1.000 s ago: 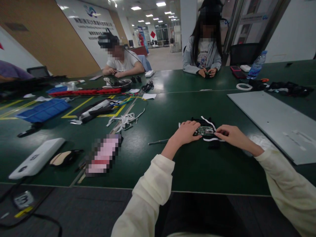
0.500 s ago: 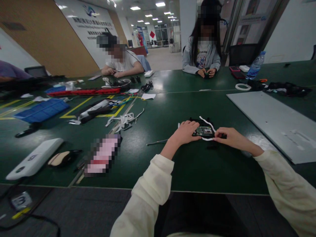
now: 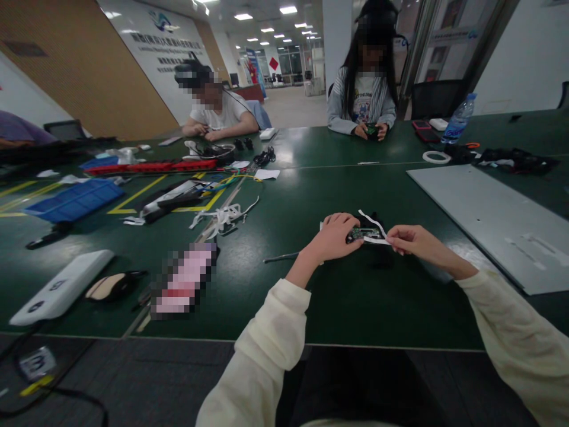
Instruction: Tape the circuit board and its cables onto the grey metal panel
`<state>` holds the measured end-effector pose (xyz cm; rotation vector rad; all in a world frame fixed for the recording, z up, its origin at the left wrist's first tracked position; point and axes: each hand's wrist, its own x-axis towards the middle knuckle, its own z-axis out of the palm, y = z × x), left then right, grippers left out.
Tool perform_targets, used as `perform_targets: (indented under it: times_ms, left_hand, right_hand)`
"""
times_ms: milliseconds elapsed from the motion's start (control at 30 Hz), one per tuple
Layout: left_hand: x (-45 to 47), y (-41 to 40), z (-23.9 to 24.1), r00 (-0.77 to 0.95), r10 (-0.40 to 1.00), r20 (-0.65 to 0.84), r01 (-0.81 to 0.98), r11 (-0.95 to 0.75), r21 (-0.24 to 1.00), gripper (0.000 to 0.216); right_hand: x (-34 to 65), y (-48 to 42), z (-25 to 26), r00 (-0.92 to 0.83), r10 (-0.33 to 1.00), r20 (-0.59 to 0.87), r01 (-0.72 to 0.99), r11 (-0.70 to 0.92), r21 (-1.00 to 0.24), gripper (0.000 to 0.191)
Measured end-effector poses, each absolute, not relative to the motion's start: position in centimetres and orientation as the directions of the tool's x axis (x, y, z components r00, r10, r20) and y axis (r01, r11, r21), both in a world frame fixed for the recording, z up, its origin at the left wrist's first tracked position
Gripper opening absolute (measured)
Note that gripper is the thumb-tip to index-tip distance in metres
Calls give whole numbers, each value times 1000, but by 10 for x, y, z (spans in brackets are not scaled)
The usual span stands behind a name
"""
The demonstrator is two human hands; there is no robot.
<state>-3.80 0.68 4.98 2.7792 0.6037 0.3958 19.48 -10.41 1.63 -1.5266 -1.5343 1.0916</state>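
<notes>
Just above the table, my left hand [image 3: 336,236] grips the left side of a small black device with a green circuit board [image 3: 365,232] exposed. Its fingers cover much of that side. A narrow white strip [image 3: 376,220] loops around the right end of the board. My right hand [image 3: 411,240] pinches this strip between thumb and fingers at the device's right edge. Left of my left hand, a thin dark rod [image 3: 281,257] lies on the table, its right end hidden behind my wrist.
A tangle of white strips [image 3: 224,218] and a phone [image 3: 186,279] lie to the left. Farther left are a white power bank [image 3: 62,287], a mouse [image 3: 111,286] and a blue tray [image 3: 75,198]. A grey panel [image 3: 498,225] lies right. Two people sit across the green table.
The device has tilted in my left hand, so its board shows at a flatter angle. My right hand has shifted slightly right, and the strip's lower part looks straighter.
</notes>
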Motion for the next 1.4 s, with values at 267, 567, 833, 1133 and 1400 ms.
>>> perform_targets:
  times_ms: [267,567,833,1133,1400]
  left_hand:
    - [-15,-25,51,893,403,200,178,-724,666,27]
    - [-10,-28,39,822,533,198,275,-678,682,14]
    - [-10,-33,38,865,484,133,410,-834,369,22]
    - [-5,-33,33,913,396,97,380,-913,149,25]
    - [-8,-31,37,929,359,90,351,-931,98,19]
  right_hand:
    - [192,-103,18,-64,996,-64,394,-34,-918,46]
    - [197,-103,14,-126,992,-26,499,40,-866,39]
    - [194,-103,4,-122,989,79,768,144,-624,27]
    - [189,-110,3,-226,960,166,918,267,-295,18]
    - [196,-109,4,-221,967,131,926,250,-284,15]
